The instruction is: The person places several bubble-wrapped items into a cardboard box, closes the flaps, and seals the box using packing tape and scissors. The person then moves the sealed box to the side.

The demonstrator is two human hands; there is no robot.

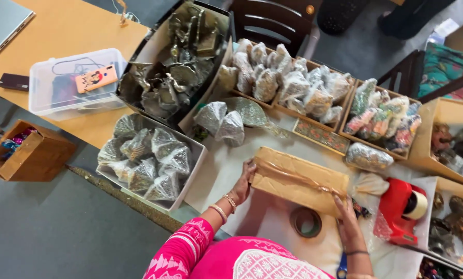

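A brown cardboard box [298, 178] with a strip of brown tape along its top lies tilted on the white-covered table [216, 170] in front of me. My left hand [243, 182] presses against the box's left end, fingers curled on its edge. My right hand [345, 217] holds the box's lower right corner. A roll of brown tape [306, 222] lies flat on the table just below the box, between my arms. I wear a pink patterned sleeve and bangles on the left wrist.
A red tape dispenser [402, 209] stands at the right. Open boxes of plastic-wrapped packets [149, 155] and metal figures [180, 67] ring the table. A clear tub [76, 82] sits on an orange table at left. A wooden box [27, 150] rests on the floor.
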